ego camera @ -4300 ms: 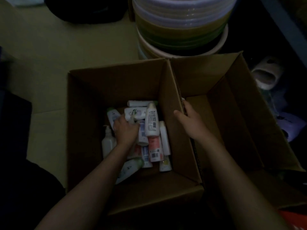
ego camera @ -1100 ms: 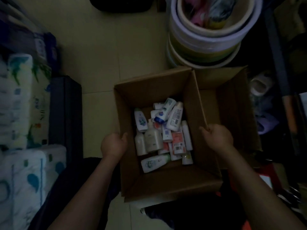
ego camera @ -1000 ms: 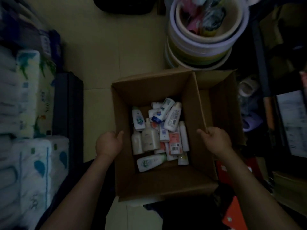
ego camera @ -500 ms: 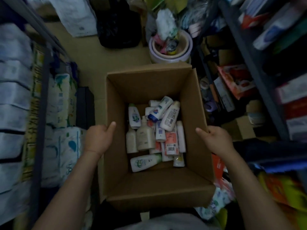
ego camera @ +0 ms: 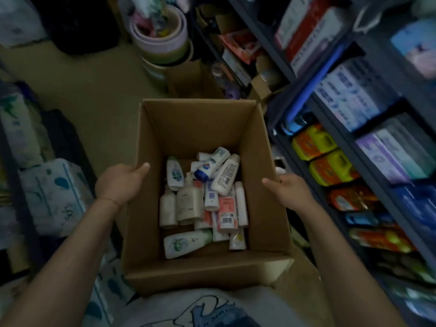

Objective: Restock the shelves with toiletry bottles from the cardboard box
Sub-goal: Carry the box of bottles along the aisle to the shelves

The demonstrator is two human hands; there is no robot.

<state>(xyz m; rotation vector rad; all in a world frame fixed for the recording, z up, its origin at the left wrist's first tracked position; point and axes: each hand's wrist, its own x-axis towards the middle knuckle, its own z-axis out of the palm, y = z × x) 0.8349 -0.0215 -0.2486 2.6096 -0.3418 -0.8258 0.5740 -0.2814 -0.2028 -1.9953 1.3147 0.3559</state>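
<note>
Both hands grip the cardboard box [ego camera: 200,123], left hand [ego camera: 118,182] at nine o'clock, right hand [ego camera: 290,190] at three; lifted off the floor, beside shelves [ego camera: 354,109] now, bottles [ego camera: 203,199] unshifted.

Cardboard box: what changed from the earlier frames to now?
The left hand left the bottles and took the cardboard box by its left wall; the right hand grips the right wall. Box lifted off the floor, now carried beside the shelves. Bottles remain inside; none shelved.
</note>
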